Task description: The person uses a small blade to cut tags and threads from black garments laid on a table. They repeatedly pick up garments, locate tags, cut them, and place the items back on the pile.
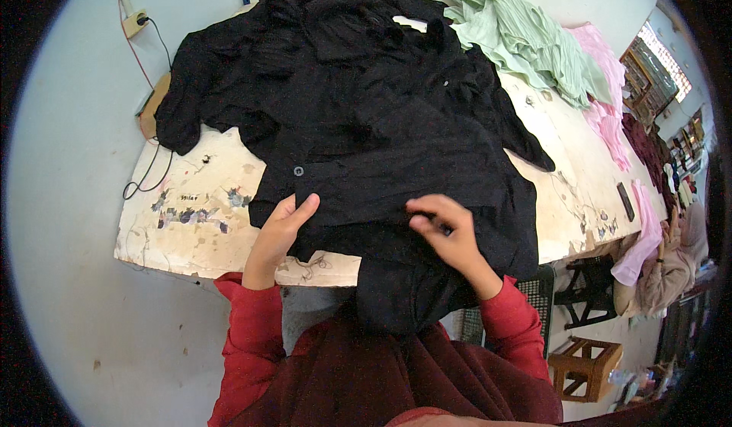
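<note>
The left hand (278, 236) and curled right hand (446, 232) were at a black garment (381, 152) near the front edge of the worktop (560, 198) — grips unclear.

Your left arm (248, 328) stretched out from the near side, and there was your left hand (278, 232), thumb (307, 207) jutting far and right! Across on the right, your right arm (518, 324) slanted far and leftward, your right hand (444, 232) well apart from its partner, fingers (442, 204) curled and blurred!
</note>
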Demonstrator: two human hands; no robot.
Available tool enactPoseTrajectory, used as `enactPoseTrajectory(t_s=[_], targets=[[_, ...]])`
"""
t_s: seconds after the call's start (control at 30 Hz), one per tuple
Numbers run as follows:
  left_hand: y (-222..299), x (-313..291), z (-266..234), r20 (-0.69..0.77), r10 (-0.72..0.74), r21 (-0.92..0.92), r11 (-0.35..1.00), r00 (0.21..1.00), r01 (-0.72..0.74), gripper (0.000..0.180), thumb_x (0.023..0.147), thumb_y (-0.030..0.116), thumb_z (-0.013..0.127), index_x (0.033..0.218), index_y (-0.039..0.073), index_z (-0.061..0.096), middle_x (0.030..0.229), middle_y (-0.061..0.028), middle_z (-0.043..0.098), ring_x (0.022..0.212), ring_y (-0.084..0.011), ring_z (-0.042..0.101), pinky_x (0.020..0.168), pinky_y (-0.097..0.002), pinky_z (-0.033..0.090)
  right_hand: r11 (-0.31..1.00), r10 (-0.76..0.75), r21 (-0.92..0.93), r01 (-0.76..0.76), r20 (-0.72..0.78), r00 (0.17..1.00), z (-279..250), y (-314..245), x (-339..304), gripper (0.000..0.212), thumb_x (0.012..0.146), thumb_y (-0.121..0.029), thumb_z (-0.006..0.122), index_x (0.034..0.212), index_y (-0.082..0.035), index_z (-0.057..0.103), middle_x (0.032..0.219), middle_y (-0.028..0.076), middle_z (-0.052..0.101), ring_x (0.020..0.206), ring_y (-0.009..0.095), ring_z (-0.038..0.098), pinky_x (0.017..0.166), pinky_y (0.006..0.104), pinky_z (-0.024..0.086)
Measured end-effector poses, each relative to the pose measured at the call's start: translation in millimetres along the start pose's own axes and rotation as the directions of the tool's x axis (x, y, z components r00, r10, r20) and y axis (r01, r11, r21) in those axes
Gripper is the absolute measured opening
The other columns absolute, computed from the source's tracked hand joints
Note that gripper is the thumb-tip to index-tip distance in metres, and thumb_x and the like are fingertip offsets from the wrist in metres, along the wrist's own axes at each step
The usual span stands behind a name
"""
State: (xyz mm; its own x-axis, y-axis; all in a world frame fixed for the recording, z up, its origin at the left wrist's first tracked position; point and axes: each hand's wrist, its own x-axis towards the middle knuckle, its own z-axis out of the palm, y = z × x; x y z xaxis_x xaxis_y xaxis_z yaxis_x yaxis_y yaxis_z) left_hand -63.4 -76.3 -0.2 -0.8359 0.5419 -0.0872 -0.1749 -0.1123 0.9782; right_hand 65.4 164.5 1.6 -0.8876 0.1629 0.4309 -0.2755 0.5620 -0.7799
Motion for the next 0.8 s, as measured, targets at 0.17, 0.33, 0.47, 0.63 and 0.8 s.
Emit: enactPoseTrajectory(t_s=[0.17, 0.33, 0.47, 0.63, 0.8], targets=[[-3.4, 10.3, -6.4, 0.020, 0.135, 0.016, 0.991, 0.991, -0.135, 0.026, 0.092, 0.021, 0.059, 0.102, -0.002, 0.062, 0.092, 0.0003, 0.064, 0.082, -0.0057, 0.055, 0.075, -0.0213, 0.044, 0.917, -0.090, -0.381, 0.119, 0.093, 0.992, -5.6, -3.8, 19.1, 0.037, 0.073, -0.018, 0.074, 0.108, -0.013, 0.065, 0.115, 0.007, 0.059, 0.089, 0.027, 0.064, 0.072, 0.0350, 0.053], [-0.2, -1.4, 15.4, -0.141, 0.914, 0.924, 0.260, 0.381, -0.281, 0.015, 0.082, 0.001, 0.062, 0.096, -0.001, 0.059, 0.088, -0.0131, 0.064, 0.077, -0.0250, 0.060, 0.072, -0.0330, 0.047, 0.840, -0.008, -0.518, 0.163, 0.289, 0.957, 3.5, -6.6, 22.5, 0.028, 0.069, -0.009, 0.074, 0.095, -0.007, 0.066, 0.097, 0.004, 0.063, 0.080, 0.025, 0.065, 0.066, 0.0326, 0.053], [-12.5, -20.4, 62.3, 0.222, 0.849, 0.643, 0.242, 0.479, -0.726, 0.030, 0.077, 0.010, 0.069, 0.105, 0.004, 0.060, 0.104, -0.0096, 0.064, 0.097, -0.0296, 0.060, 0.087, -0.0395, 0.045, 0.911, -0.335, -0.221, 0.348, 0.094, 0.938, 5.0, -16.2, 26.0, 0.016, 0.071, -0.007, 0.074, 0.086, -0.005, 0.068, 0.084, 0.007, 0.063, 0.070, 0.021, 0.064, 0.060, 0.0286, 0.051], [-28.8, 9.8, 86.5, 0.307, 0.775, 0.570, 0.315, 0.552, -0.759, 0.043, 0.085, 0.039, 0.059, 0.108, 0.002, 0.060, 0.108, -0.0135, 0.061, 0.106, -0.0313, 0.055, 0.091, -0.0413, 0.040, 0.926, -0.373, 0.048, 0.374, -0.026, 0.927, 15.3, -42.6, 22.5, 0.009, 0.074, -0.008, 0.073, 0.082, -0.006, 0.069, 0.080, 0.006, 0.063, 0.070, 0.019, 0.063, 0.060, 0.0269, 0.049], [-30.1, -17.6, 69.9, 0.283, 0.477, 0.113, 0.845, 0.832, -0.523, 0.036, 0.091, 0.035, 0.050, 0.091, 0.001, 0.061, 0.090, -0.0089, 0.061, 0.079, -0.0203, 0.060, 0.066, -0.0332, 0.046, 0.891, -0.390, 0.230, 0.390, -0.050, 0.920, 18.4, -61.5, 13.8, 0.012, 0.076, -0.013, 0.074, 0.084, -0.005, 0.069, 0.081, 0.006, 0.065, 0.074, 0.018, 0.063, 0.063, 0.0282, 0.049]])
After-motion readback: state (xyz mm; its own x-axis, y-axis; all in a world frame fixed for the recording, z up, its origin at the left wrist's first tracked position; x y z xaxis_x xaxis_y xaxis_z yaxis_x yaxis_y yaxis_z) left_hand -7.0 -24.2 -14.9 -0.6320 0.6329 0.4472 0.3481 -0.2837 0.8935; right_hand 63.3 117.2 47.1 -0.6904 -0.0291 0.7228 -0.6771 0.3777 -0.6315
